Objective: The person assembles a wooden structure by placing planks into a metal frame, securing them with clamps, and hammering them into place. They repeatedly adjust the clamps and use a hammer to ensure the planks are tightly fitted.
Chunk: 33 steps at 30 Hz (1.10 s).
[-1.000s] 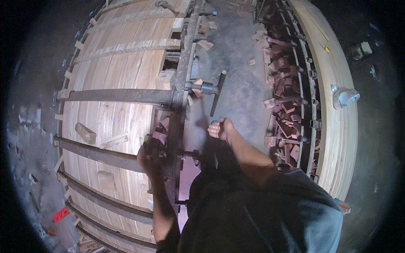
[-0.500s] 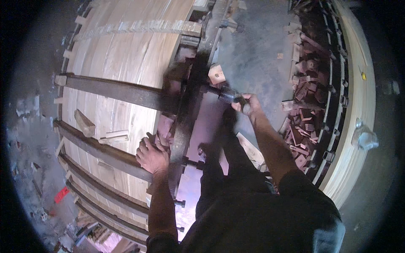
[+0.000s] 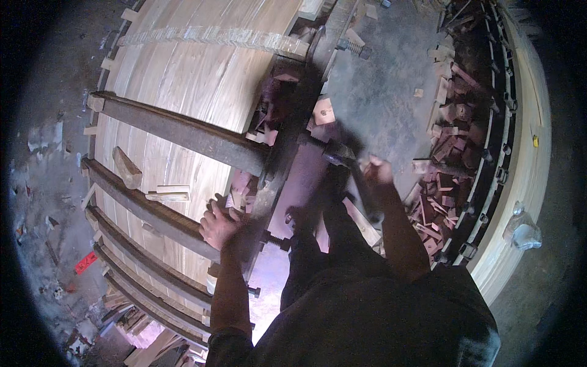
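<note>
Shows smooth, matt wood across the broad pale plank panel (image 3: pixel 189 92); dull, rough-looking metal along the long dark-brown clamp bars (image 3: pixel 183 131); ridged metal on the short black threaded screw (image 3: pixel 277 241); glossy, plastic-looking finish on the crumpled clear wrapping (image 3: pixel 524 237).

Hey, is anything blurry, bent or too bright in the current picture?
In the head view, the right hand is blurred, while the left hand looks sharper; head view again, the dark bars bow toward a blackened rim; also in the head view, the floor patch beside the legs glares pale violet.
</note>
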Tool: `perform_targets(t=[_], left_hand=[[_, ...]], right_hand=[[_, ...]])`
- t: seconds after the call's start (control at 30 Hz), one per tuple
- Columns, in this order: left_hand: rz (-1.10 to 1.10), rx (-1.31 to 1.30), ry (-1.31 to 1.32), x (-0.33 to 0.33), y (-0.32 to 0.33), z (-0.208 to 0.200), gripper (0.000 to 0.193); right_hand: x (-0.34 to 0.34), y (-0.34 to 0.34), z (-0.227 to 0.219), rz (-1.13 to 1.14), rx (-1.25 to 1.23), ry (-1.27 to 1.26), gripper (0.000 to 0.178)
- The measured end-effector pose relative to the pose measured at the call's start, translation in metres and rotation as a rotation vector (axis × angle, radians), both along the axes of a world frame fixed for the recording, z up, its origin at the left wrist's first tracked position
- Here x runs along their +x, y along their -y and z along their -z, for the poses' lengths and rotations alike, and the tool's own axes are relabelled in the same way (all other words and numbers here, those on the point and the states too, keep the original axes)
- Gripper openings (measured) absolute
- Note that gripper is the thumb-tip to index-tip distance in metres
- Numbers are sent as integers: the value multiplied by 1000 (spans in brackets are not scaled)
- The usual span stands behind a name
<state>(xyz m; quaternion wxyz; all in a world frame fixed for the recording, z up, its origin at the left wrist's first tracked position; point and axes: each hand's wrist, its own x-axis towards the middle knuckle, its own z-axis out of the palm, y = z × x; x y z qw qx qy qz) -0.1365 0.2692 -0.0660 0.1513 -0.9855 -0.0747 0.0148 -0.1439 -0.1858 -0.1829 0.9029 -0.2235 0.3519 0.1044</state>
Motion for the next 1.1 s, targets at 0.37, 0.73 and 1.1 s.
perform_targets(t=[0.37, 0.73, 1.1], left_hand=[[-30, -63, -30, -3, 4, -11, 57], [-11, -628, -30, -22, -34, -31, 57], [-65, -1206, -698, -261, -6, -83, 65]], right_hand=[[29, -43, -14, -293, 36, -316, 31], [-91, -78, -26, 11, -441, -314, 19], [-233, -261, -24, -137, -264, -138, 20]])
